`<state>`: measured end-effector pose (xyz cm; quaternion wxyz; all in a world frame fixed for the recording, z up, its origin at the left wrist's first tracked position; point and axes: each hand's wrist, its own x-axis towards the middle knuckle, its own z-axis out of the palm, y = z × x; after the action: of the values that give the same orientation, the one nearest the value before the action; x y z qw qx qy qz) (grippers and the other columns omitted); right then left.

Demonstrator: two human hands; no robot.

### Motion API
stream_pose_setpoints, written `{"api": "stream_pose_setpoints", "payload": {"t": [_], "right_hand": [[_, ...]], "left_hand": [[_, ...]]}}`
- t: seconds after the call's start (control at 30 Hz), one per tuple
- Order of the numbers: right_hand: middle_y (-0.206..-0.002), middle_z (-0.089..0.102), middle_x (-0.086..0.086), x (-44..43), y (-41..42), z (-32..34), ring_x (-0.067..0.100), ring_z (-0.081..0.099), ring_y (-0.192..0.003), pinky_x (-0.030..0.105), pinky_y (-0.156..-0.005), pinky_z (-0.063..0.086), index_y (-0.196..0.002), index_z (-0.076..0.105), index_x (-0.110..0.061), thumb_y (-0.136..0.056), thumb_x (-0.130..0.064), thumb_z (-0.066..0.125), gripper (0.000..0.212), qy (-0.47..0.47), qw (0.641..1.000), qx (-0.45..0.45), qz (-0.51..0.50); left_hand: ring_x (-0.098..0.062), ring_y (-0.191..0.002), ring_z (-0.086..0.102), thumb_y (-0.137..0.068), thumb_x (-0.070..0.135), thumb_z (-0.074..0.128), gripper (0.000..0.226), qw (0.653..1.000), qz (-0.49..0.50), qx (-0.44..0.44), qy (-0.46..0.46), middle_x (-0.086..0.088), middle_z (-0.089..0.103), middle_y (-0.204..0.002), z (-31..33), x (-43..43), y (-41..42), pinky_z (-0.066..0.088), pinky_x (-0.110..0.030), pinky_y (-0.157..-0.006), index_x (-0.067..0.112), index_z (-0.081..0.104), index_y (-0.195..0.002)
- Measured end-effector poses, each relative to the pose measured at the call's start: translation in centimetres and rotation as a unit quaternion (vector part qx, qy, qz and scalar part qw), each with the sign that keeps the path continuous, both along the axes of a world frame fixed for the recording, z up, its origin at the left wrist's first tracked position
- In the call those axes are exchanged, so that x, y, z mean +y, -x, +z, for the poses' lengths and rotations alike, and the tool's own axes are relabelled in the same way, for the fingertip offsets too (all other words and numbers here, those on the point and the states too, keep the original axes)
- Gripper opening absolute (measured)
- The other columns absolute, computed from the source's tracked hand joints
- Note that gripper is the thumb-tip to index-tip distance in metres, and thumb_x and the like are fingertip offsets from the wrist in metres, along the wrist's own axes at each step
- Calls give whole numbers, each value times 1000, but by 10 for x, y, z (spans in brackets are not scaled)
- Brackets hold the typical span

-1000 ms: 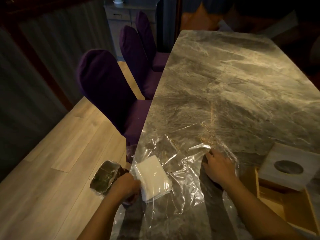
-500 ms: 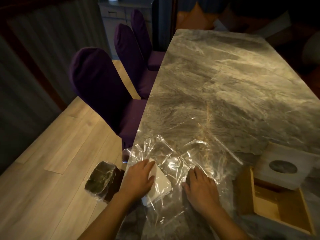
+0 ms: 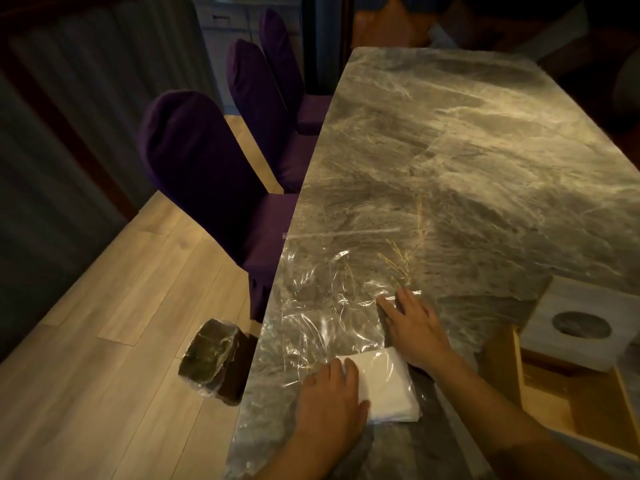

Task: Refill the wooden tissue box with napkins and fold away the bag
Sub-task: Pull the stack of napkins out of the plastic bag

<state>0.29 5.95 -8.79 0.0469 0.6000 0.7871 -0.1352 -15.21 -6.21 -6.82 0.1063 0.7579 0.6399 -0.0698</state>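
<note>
Head view: a clear plastic bag (image 3: 322,306) lies crumpled flat on the marble table (image 3: 467,150), low and left of centre in the frame. The left hand (image 3: 329,400) presses palm-down, fingers (image 3: 343,370) spread, on the bag and the left edge of a white napkin stack (image 3: 384,386) (seemingly inside the plastic, though the dim light makes that hard to confirm). The right hand (image 3: 415,327) lies flat on the bag just above the stack, fingers extended, gripping nothing. At lower right sits the open wooden tissue box (image 3: 568,403), its lid (image 3: 581,320) with a round hole resting on the upper edge. Purple chairs (image 3: 201,174) line the table's left side.
</note>
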Motion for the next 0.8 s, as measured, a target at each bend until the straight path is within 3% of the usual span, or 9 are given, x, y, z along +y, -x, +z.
{"api": "stream_pose_setpoints", "payload": {"t": [0.07,0.2,0.37,0.43,0.53,0.57,0.7,0.8], "right_hand": [[-157,13,11,-3,1,1,25,7,-145,41,-114,14,-144,25,-27,-97,-29,31,46,-10,1000,23,-8],[-145,37,12,-17,-2,4,30,33,-135,46,-106,27,-128,49,-16,-93,-24,44,36,-52,992,96,-69],[-154,22,7,-59,-16,4,25,21,-140,41,-112,21,-135,38,-26,-95,-35,37,41,8,987,71,-145],[-153,23,7,-79,-20,9,25,24,-138,40,-111,24,-135,37,-27,-94,-38,38,42,9,982,60,-177],[-138,39,7,-98,-23,16,21,39,-123,33,-100,34,-128,40,-24,-92,-36,44,38,14,972,78,-221],[-133,44,8,-101,-23,17,21,44,-117,33,-96,38,-128,39,-22,-92,-34,46,39,18,966,98,-238],[-120,59,13,-101,-23,18,29,58,-104,36,-82,48,-137,27,-15,-89,-27,52,55,48,933,182,-307],[-96,66,13,-100,-24,20,31,61,-84,38,-73,50,-115,39,-14,-90,-23,50,29,53,933,176,-310]], "left_hand": [[-16,-54,64,-48,61,64,60,1000,10,-11,-16,-4,70,-77,-1,2,2,50,-30,-41,18,68,-89],[-13,-54,61,-49,63,60,53,999,27,-36,-31,3,65,-74,-5,3,7,50,-29,-41,26,56,-86],[-14,-54,62,-52,61,59,50,998,33,-56,-10,1,66,-76,-6,3,5,50,-29,-43,28,55,-90],[-16,-64,65,-61,60,57,50,996,57,-62,0,1,66,-87,-2,4,5,53,-32,-52,28,52,-98],[-24,-110,53,-87,55,40,53,994,76,-74,25,-5,46,-130,-5,4,4,44,-40,-91,27,34,-131],[-24,-117,48,-89,55,37,55,994,78,-80,21,-5,39,-136,-6,3,4,40,-39,-96,27,29,-136],[-21,-118,46,-90,56,32,55,993,79,-90,11,-2,38,-136,-6,2,6,39,-36,-99,29,25,-137],[-16,-110,50,-94,48,31,45,985,82,-154,6,1,42,-131,-5,3,12,42,-30,-93,28,31,-134]]}}
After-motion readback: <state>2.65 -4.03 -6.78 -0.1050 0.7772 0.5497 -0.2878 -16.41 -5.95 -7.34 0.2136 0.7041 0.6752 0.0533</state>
